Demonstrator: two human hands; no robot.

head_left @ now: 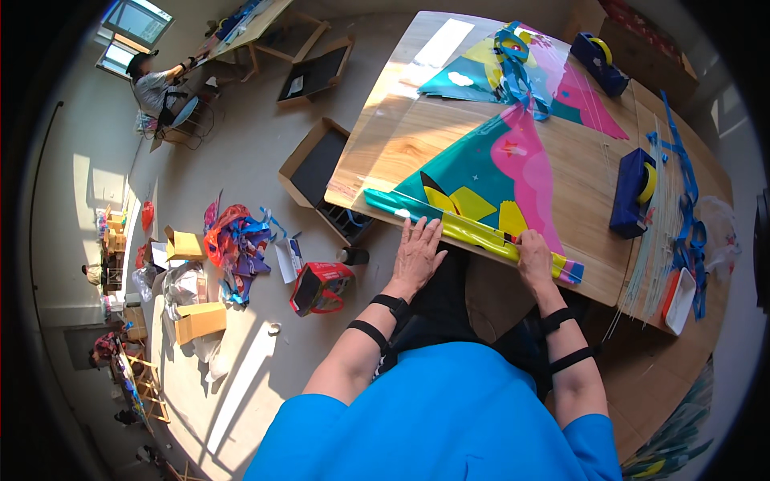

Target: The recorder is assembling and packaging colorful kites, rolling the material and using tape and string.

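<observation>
**Near edge gathered into a band, the broad triangle lying open**

Away on the left, a co-worker in a dark cap (164, 84) sits well apart. On the grey floor (228, 160), a crumpled heap of red, blue and purple plastic (237, 248) lies near a red-and-black bag (325, 287).

Now to the pale wood-grain surface (377, 148), and here's the left hand (418, 255), fingers spread, pressing down on the glossy green-and-yellow band (473, 232). That band runs along the near edge of a triangular teal-and-pink plastic sheet (481, 172), which lies on the surface straight ahead of the person. Over to the right hand (534, 255): fingers curled, seemingly pinching the band near its right end, though the exact contact is hidden.

So where do we stand? The near edge looks folded or rolled along its length; the larger part, up to the point, lies spread, and whether the band is fastened I can't tell.

Farther right, a dark blue tape dispenser (630, 192) with yellow tape, slender pale rods (646, 248), and a white-and-red tray (682, 301), all well clear of the fingers.
</observation>
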